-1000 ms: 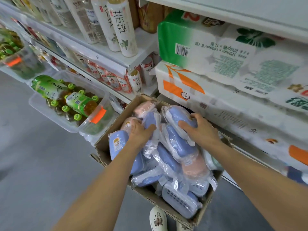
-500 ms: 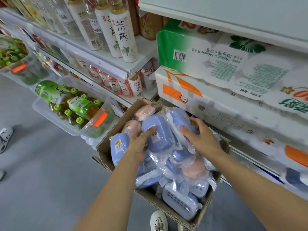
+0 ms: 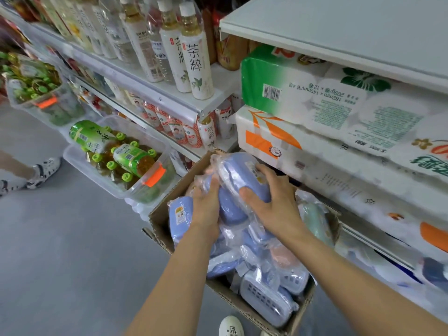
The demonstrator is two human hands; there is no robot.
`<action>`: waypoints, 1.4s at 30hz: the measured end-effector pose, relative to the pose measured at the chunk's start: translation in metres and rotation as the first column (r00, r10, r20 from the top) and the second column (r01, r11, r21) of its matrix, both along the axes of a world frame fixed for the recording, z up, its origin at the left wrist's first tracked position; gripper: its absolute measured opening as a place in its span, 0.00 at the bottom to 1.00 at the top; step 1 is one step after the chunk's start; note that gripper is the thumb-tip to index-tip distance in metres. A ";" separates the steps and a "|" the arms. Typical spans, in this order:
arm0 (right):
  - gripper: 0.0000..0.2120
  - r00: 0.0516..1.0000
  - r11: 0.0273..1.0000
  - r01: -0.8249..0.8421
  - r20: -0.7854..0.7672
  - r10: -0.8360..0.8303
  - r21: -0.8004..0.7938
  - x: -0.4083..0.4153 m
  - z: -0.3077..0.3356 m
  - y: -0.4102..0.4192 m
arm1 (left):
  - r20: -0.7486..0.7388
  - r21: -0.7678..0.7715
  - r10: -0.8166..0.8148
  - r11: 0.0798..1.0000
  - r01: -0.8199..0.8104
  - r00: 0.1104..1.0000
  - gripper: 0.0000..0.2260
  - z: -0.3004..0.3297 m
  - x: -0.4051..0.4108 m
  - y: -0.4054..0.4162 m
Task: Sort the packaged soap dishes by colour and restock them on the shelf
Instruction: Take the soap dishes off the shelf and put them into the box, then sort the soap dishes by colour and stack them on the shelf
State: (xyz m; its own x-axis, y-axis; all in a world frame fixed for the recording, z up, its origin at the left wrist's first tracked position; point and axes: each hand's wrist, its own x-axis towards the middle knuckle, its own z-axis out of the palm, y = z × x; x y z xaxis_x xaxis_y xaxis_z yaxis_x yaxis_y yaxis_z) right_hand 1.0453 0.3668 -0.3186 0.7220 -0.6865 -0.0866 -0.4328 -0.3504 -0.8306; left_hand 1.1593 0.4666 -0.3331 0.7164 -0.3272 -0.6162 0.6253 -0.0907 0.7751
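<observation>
An open cardboard box [image 3: 162, 226] sits on the floor against the shelving, full of soap dishes in clear plastic bags. Most are blue [image 3: 180, 215], a few are pink [image 3: 282, 259], and one green dish [image 3: 315, 221] lies at the right. Above the box, both my hands hold a small bundle of blue packaged dishes [image 3: 240, 173]. My left hand [image 3: 206, 207] grips the bundle's left side, its fingers curled under the plastic. My right hand [image 3: 274, 202] is curled over the top and right side, thumb pressed on the blue lid.
White shelves hold tea bottles [image 3: 196, 57] at upper left and big tissue-roll packs [image 3: 303, 93] at right. Clear bins of green-capped bottles [image 3: 116, 156] stand left of the box. Another person's shoe [image 3: 42, 170] shows at the far left, my shoe [image 3: 231, 327] at the bottom.
Both hands closed in on blue dishes, gathered them together and lifted the bundle up and toward the box's far end. Another person's foot stepped in at the left.
</observation>
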 end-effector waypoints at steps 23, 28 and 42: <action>0.53 0.835 0.996 -0.078 -0.544 0.085 0.037 -0.017 -0.070 -0.008 | 0.210 0.296 -0.295 0.928 0.227 0.932 0.56 -0.020 0.008 0.052; 0.44 0.925 0.998 0.035 -0.377 -0.049 -0.042 -0.032 -0.046 -0.003 | 0.166 0.228 -0.234 0.954 0.193 0.958 0.53 -0.012 -0.001 0.056; 0.42 0.863 0.865 0.494 -0.068 -0.500 -0.091 -0.272 0.079 -0.032 | 0.359 0.053 -0.500 0.854 0.517 0.788 0.52 0.089 -0.192 -0.047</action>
